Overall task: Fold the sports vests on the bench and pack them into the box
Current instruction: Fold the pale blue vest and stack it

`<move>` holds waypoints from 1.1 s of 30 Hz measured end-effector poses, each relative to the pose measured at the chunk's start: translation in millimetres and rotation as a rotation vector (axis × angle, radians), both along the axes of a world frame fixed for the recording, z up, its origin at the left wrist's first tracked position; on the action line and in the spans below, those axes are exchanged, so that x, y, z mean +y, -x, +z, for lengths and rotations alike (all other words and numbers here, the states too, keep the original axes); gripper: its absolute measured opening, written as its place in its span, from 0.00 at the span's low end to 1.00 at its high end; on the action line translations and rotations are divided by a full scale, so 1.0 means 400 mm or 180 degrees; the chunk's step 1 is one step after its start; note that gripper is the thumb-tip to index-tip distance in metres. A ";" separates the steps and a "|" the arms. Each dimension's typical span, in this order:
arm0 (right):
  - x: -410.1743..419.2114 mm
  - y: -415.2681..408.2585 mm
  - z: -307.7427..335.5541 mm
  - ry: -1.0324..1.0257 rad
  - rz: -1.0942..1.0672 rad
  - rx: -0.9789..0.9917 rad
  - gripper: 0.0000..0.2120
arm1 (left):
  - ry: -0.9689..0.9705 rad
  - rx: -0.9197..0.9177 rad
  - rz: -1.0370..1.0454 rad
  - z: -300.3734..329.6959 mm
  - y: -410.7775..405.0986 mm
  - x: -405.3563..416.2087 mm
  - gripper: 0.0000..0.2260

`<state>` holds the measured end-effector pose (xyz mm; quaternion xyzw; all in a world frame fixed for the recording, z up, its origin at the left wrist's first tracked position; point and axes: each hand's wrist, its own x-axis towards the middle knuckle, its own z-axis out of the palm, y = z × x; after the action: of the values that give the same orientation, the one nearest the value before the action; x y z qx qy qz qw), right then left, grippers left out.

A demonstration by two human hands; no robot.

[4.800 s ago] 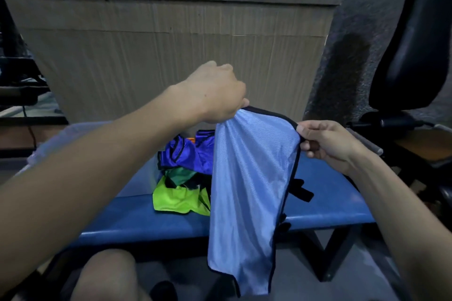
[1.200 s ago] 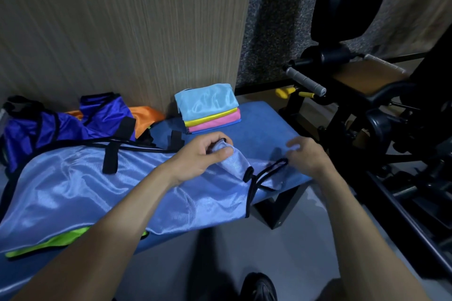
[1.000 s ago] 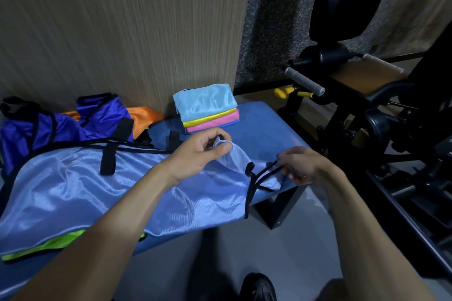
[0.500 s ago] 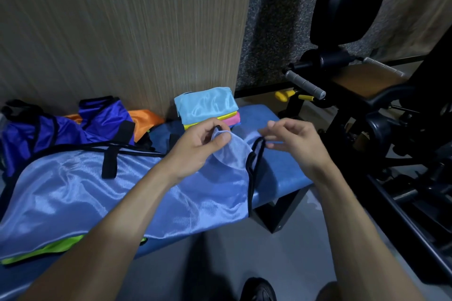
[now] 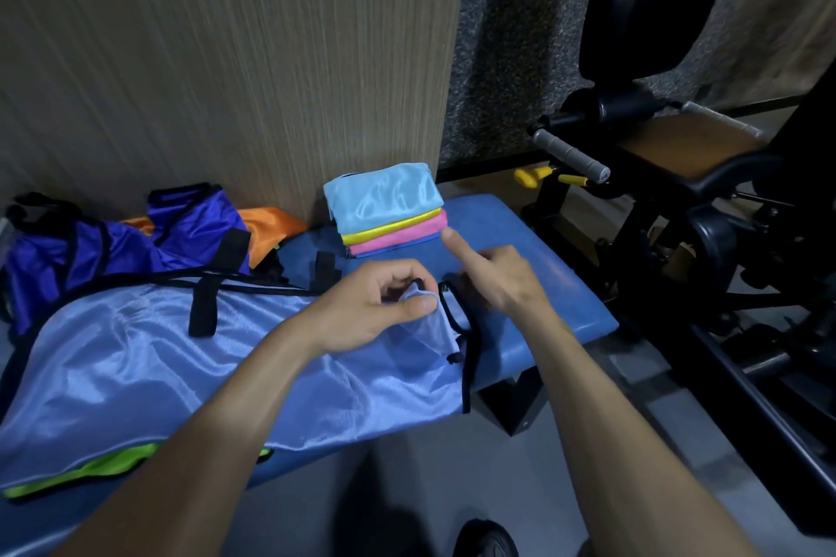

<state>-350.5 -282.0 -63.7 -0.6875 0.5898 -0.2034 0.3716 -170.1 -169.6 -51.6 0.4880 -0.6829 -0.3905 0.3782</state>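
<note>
Left hand (image 5: 380, 308) pinching a corner of the light-blue vest (image 5: 190, 375) spread on the bench (image 5: 534, 285), right hand (image 5: 493, 276) beside it — forefinger extended, grip unclear — folded stack (image 5: 384, 206) behind.

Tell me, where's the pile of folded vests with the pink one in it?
In the head view, the stack of folded vests sits at the far right end of the blue padded bench, against the wooden wall panel, just beyond the right hand.
</note>
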 end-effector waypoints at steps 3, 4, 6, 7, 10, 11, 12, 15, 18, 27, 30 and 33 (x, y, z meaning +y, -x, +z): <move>0.009 -0.043 0.018 0.0014 0.0526 0.0568 0.33 | -0.0062 -0.0081 -0.0023 -0.005 -0.018 0.002 0.05; 0.010 -0.052 0.021 -0.0071 0.0746 0.0804 0.30 | -0.0096 -0.0077 -0.0033 -0.006 -0.024 0.002 0.04; 0.011 -0.058 0.025 -0.0263 0.1023 0.1123 0.23 | -0.0168 -0.0075 -0.0087 -0.007 -0.032 0.002 0.04; 0.009 -0.056 0.026 -0.0326 0.1066 0.1140 0.22 | -0.0205 -0.0081 -0.0111 -0.009 -0.034 0.002 0.04; 0.002 -0.034 0.014 -0.0209 0.1131 0.0983 0.12 | -0.0320 -0.0138 -0.0127 -0.015 -0.041 0.000 0.05; -0.003 -0.024 0.004 -0.0149 0.1194 0.0866 0.07 | -0.0362 -0.0193 -0.0135 -0.018 -0.044 -0.002 0.04; -0.007 -0.012 -0.006 -0.0107 0.1273 0.0703 0.03 | -0.0400 -0.0258 -0.0164 -0.021 -0.047 -0.002 0.04; -0.009 0.023 -0.032 -0.0078 0.1400 -0.0024 0.03 | -0.0519 -0.0441 -0.0189 -0.032 -0.060 -0.008 0.04; -0.006 0.043 -0.053 0.0219 0.1152 -0.0318 0.03 | -0.0680 -0.0605 -0.0046 -0.041 -0.075 -0.015 0.03; 0.044 -0.026 -0.017 -0.0132 0.0913 0.0287 0.30 | -0.0814 -0.0822 -0.0293 -0.055 -0.056 -0.007 0.03; 0.042 -0.047 -0.018 -0.0323 0.0821 0.0525 0.28 | -0.0689 -0.0875 -0.0475 -0.060 -0.054 -0.007 0.06; 0.036 -0.050 -0.030 -0.0604 0.0787 0.0203 0.19 | -0.0699 -0.0781 -0.0538 -0.068 -0.054 -0.011 0.01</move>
<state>-330.6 -267.4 -75.5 -0.7227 0.5288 -0.0776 0.4382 -148.7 -173.8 -79.0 0.5112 -0.7158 -0.4306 0.2023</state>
